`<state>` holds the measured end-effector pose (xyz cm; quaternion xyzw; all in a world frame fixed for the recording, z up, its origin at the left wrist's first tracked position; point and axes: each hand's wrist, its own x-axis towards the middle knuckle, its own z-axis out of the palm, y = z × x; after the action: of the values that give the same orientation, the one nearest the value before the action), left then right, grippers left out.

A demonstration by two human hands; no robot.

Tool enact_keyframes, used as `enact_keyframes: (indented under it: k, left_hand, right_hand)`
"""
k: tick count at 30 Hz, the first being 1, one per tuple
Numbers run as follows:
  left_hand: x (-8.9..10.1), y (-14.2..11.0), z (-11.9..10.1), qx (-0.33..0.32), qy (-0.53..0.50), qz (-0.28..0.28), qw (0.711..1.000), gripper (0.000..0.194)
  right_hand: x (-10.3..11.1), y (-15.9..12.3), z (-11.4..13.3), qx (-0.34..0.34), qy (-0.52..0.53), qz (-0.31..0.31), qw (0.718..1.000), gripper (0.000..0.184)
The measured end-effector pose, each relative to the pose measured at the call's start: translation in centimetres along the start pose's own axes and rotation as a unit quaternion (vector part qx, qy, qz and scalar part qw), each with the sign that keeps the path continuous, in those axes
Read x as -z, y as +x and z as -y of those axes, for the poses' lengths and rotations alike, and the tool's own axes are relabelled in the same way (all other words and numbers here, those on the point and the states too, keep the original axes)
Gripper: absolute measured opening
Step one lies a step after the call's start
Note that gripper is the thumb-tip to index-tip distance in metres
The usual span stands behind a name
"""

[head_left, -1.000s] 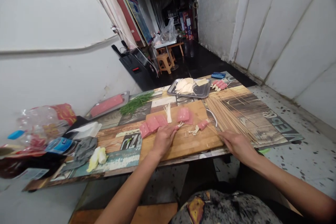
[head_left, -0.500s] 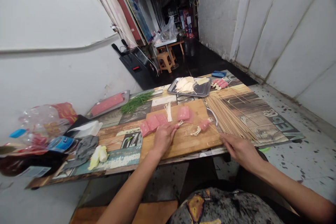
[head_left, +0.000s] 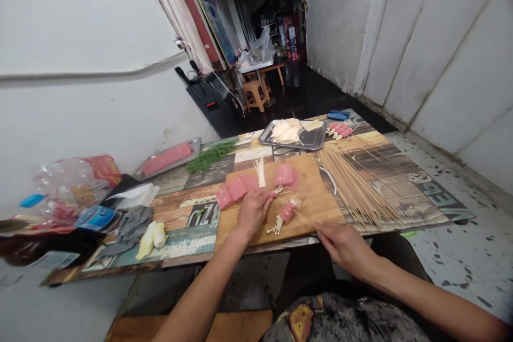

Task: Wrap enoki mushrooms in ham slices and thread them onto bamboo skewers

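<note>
Blue-capped bottle point(head_left: 30, 202): well to the left of my cutting board point(head_left: 316, 187).
Grey cloth point(head_left: 132, 224): bunched up, left of the board and closer to it than the bottle.
Cabbage leaves point(head_left: 152, 239): pale yellow and white, between the cloth and the board.
Pink meat slab point(head_left: 167, 157): beyond the board's far-left corner, on a tray, its length slanting away to the right.
Green chives point(head_left: 212, 156): beyond that same corner, nearer the board, slanting likewise.
Meat slices point(head_left: 237, 188): an overlapping row on the board's left part.
Left hand point(head_left: 251, 214): on the board, my fingers drawn together, pinching a small bundle point(head_left: 278, 191) whose white strands point right.
Loose mushrooms point(head_left: 260, 172): near the board's far edge, pointing almost straight away from me.
Skewered roll point(head_left: 286, 211): low on the board, between my hands; long axis from near-left to far-right, strands at both ends, the longer tuft near-left, lying across its stick.
Right hand point(head_left: 344, 246): at the board's near-right edge, thumb and fingers pinching the skewer point(head_left: 303, 218), which points away and left toward the bundle.
Bamboo sticks point(head_left: 355, 187): spread right of the board, mostly running from far-left to near-right.
Other rolls point(head_left: 340, 130): beyond the board's far-right corner.
</note>
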<state>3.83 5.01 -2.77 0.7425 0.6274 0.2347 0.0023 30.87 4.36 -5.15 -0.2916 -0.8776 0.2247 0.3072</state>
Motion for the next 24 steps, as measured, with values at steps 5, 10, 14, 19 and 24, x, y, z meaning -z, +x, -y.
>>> enact_keyframes:
  k: [5, 10, 14, 19, 24]
  left_hand:
    - [0.1, 0.2, -0.1, -0.001, -0.019, 0.013, 1.000, 0.028]
    - [0.2, 0.2, -0.2, -0.005, -0.011, 0.007, 1.000, 0.029]
    - [0.3, 0.2, -0.3, -0.011, -0.004, 0.007, 1.000, 0.030]
    - [0.0, 0.2, -0.1, -0.012, -0.001, 0.001, 1.000, 0.031]
    - [0.1, 0.3, -0.2, -0.007, -0.002, 0.009, 1.000, 0.032]
  right_hand:
    - [-1.3, -0.2, -0.7, -0.020, -0.012, 0.026, 0.999, 0.038]
    - [-1.5, 0.0, -0.5, -0.035, -0.010, 0.037, 0.999, 0.038]
    - [-1.9, -0.1, -0.5, -0.038, -0.008, 0.030, 0.999, 0.039]
    - [-2.0, 0.1, -0.4, -0.047, -0.008, 0.039, 0.998, 0.038]
    - [-1.8, 0.3, -0.3, -0.053, -0.008, 0.057, 0.997, 0.037]
